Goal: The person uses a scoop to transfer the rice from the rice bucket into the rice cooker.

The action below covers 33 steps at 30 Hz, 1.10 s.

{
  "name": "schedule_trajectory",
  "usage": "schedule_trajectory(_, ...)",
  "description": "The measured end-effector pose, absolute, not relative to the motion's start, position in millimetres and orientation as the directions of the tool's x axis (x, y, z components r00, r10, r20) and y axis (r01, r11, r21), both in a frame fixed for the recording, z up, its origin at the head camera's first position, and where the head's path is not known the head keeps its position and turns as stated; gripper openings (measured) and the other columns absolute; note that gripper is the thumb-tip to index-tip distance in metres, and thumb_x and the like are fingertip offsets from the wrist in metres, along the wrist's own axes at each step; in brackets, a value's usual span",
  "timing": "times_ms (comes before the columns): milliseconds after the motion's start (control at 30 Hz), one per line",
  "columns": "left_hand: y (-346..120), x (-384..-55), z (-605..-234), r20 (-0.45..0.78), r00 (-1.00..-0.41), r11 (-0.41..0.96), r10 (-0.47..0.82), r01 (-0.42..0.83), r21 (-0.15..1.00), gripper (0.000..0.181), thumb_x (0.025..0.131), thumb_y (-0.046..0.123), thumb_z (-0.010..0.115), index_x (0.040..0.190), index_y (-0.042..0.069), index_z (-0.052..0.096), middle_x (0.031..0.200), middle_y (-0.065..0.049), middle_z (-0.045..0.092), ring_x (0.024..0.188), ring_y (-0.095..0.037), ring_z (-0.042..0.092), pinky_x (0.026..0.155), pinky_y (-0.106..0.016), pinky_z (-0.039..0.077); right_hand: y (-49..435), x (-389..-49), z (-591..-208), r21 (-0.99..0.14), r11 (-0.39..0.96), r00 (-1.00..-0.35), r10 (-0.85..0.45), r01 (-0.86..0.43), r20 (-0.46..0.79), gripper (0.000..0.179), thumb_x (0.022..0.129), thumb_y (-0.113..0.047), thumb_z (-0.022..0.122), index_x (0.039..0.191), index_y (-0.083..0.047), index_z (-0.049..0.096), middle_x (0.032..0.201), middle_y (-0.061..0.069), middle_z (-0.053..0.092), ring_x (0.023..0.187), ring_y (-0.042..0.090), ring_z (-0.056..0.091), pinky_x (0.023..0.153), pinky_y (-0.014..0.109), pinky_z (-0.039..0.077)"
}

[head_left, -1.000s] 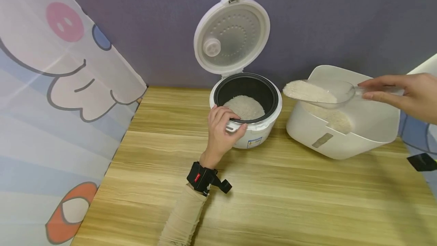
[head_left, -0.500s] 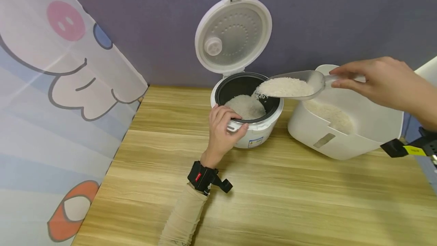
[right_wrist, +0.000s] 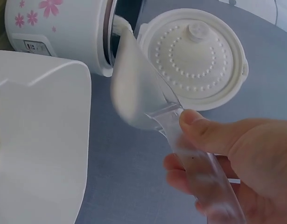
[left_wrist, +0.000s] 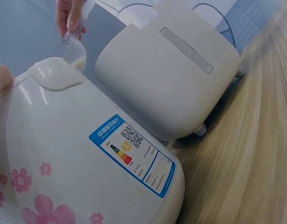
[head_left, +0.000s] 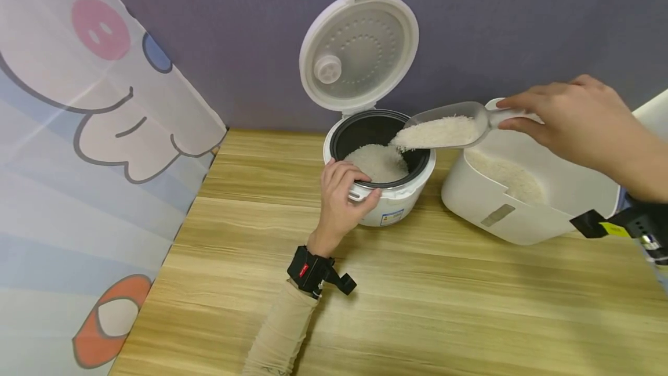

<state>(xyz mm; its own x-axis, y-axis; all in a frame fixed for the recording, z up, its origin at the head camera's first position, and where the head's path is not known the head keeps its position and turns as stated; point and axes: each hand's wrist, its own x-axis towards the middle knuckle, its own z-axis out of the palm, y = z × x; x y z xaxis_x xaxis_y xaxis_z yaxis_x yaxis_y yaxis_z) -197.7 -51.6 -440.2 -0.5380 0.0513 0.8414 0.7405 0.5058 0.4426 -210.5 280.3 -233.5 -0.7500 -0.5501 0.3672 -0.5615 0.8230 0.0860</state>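
My left hand (head_left: 339, 202) grips the near left rim of a white rice cooker (head_left: 402, 208), thumb outside and fingers over the edge. Uncooked rice (head_left: 378, 162) lies heaped in its dark inner pot (head_left: 360, 132). My right hand (head_left: 574, 120) holds a clear plastic scoop (head_left: 477, 115) by its handle, thumb on top in the right wrist view. The scoop carries rice (head_left: 443, 131), and its tip overlaps the pot's right side, tilted down with grains at the lip. Pink flowers and an energy label (left_wrist: 134, 154) mark the cooker's side in the left wrist view.
A white rice bin (head_left: 485, 205) stands open right of the cooker, with rice inside, under my right hand. The cooker's lid (head_left: 360, 45) stands raised against the grey wall (head_left: 209, 28). A printed curtain (head_left: 78, 190) borders the wooden table (head_left: 235, 248) on the left.
My right hand has moved left with the loaded scoop, from above the bin to the pot's right edge, and the scoop tip now dips over the pot. The left hand stays on the rim.
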Motion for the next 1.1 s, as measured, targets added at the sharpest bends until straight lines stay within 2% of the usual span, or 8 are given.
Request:
schedule_trajectory(67, -51.4, -197.6, -439.9, 0.841, -0.538, 0.506, 0.053, 0.741, 0.442, 0.031, 0.09, 0.041, 0.072, 0.087, 0.011, 0.067, 0.097, -0.007, 0.068, 0.107, -0.029, 0.059, 0.113, -0.051, 0.033, 277.4, -209.2, -235.5, 0.095, 0.823, -0.743, -0.55, -0.56, 0.382, 0.031, 0.086, -0.011, 0.08, 0.116, -0.004, 0.075, 0.112, 0.023, 0.074, 0.097, 0.049, 0.069, 0.086, 0.064, 0.044)
schedule_trajectory(133, -51.2, -197.4, -439.6, 0.84, -0.54, 0.504, 0.054, 0.741, 0.443, 0.031, 0.089, 0.041, 0.072, 0.088, 0.011, 0.067, 0.097, -0.007, 0.068, 0.107, -0.029, 0.059, 0.114, -0.051, 0.033, 274.9, -208.4, -237.5, 0.112, 0.813, -0.721, -0.563, -0.572, 0.404, 0.032, 0.085, -0.011, 0.081, 0.116, -0.004, 0.075, 0.111, 0.023, 0.074, 0.097, 0.048, 0.07, 0.086, 0.064, 0.045)
schedule_trajectory(200, -51.0, -197.1, -439.3, 0.839, -0.541, 0.503, 0.056, 0.741, 0.444, 0.03, 0.089, 0.041, 0.072, 0.088, 0.011, 0.067, 0.097, -0.007, 0.068, 0.107, -0.029, 0.059, 0.114, -0.051, 0.032, 273.4, -207.4, -238.9, 0.127, 0.803, -0.699, -0.575, -0.583, 0.426, 0.029, 0.09, -0.017, 0.078, 0.116, -0.005, 0.075, 0.109, 0.023, 0.074, 0.096, 0.047, 0.07, 0.086, 0.064, 0.045)
schedule_trajectory(233, -50.9, -197.0, -439.2, 0.839, -0.542, 0.502, 0.056, 0.742, 0.445, 0.03, 0.089, 0.041, 0.072, 0.088, 0.011, 0.067, 0.097, -0.007, 0.068, 0.107, -0.029, 0.059, 0.114, -0.051, 0.032, 272.6, -207.0, -239.4, 0.133, 0.798, -0.687, -0.58, -0.588, 0.439, 0.029, 0.096, -0.027, 0.073, 0.116, -0.005, 0.074, 0.109, 0.022, 0.075, 0.095, 0.047, 0.07, 0.085, 0.064, 0.045)
schedule_trajectory(300, -50.8, -196.8, -439.2, 0.838, -0.543, 0.502, 0.058, 0.741, 0.446, 0.03, 0.089, 0.04, 0.072, 0.088, 0.011, 0.067, 0.097, -0.007, 0.068, 0.108, -0.029, 0.059, 0.114, -0.051, 0.032, 270.7, -206.5, -240.3, 0.152, 0.782, -0.65, -0.594, -0.605, 0.474, 0.046, 0.104, -0.047, 0.056, 0.115, -0.006, 0.074, 0.106, 0.022, 0.075, 0.093, 0.046, 0.07, 0.082, 0.063, 0.045)
schedule_trajectory(433, -50.7, -196.5, -439.6, 0.837, -0.544, 0.506, 0.058, 0.739, 0.445, 0.03, 0.089, 0.041, 0.071, 0.088, 0.011, 0.067, 0.098, -0.007, 0.068, 0.109, -0.029, 0.059, 0.115, -0.052, 0.032, 265.0, -205.8, -241.9, 0.203, 0.743, -0.549, -0.623, -0.637, 0.557, 0.079, 0.106, -0.066, 0.025, 0.115, -0.003, 0.073, 0.099, 0.022, 0.075, 0.086, 0.045, 0.068, 0.076, 0.061, 0.045)
schedule_trajectory(633, -50.7, -197.4, -441.8, 0.836, -0.546, 0.512, 0.059, 0.735, 0.444, 0.032, 0.09, 0.043, 0.07, 0.088, 0.011, 0.067, 0.098, -0.007, 0.068, 0.109, -0.029, 0.059, 0.115, -0.051, 0.032, 257.5, -203.6, -243.4, 0.289, 0.711, -0.436, -0.647, -0.642, 0.625, 0.062, 0.11, -0.05, 0.036, 0.115, 0.0, 0.072, 0.098, 0.022, 0.075, 0.082, 0.045, 0.067, 0.073, 0.06, 0.044)
schedule_trajectory(1100, -51.6, -197.8, -441.5, 0.838, -0.543, 0.511, 0.056, 0.737, 0.443, 0.031, 0.09, 0.042, 0.071, 0.088, 0.011, 0.067, 0.097, -0.007, 0.068, 0.109, -0.029, 0.059, 0.114, -0.052, 0.032, 251.6, -199.7, -248.4, 0.339, 0.689, -0.344, -0.652, -0.64, 0.675, 0.042, 0.108, -0.033, 0.05, 0.12, 0.001, 0.072, 0.103, 0.021, 0.075, 0.085, 0.045, 0.067, 0.077, 0.061, 0.046)
